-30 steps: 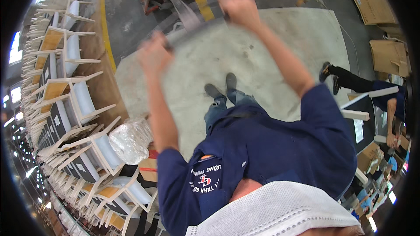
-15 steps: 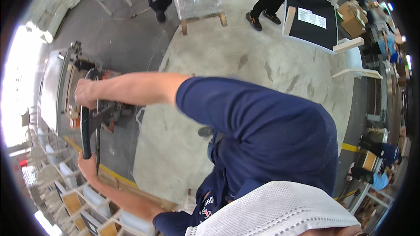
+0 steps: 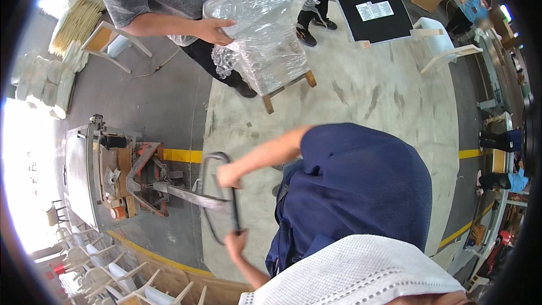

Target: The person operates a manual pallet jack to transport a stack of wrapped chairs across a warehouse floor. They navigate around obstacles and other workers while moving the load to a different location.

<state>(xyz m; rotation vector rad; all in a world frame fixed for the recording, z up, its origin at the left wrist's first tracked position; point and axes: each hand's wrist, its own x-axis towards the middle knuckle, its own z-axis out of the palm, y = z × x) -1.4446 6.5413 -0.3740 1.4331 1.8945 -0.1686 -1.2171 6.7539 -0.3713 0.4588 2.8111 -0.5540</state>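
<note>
My right hand (image 3: pixel 228 175) wraps round the upper part of a pallet truck's black loop handle (image 3: pixel 235 212). Lower down on the same loop, my left hand (image 3: pixel 236 243) closes around its corner. A worn grey shaft (image 3: pixel 189 194) runs left from the handle to the scuffed orange-brown frame of the pallet truck (image 3: pixel 135 185). Both my arms reach left from my navy shirt. Motion blurs the handle and shaft somewhat.
Beyond the truck stands a wooden load (image 3: pixel 116 164) beside a pale tabletop (image 3: pixel 80 176). A co-worker holds a plastic-wrapped chair (image 3: pixel 271 45) ahead. An upturned chair with a black underside (image 3: pixel 375 11) is far right. White chairs (image 3: pixel 118 274) crowd the lower left.
The handle and both my hands have come right, nearer my body, with the shaft now stretched out. The co-worker and wrapped chair appear closer. My view has shifted.
</note>
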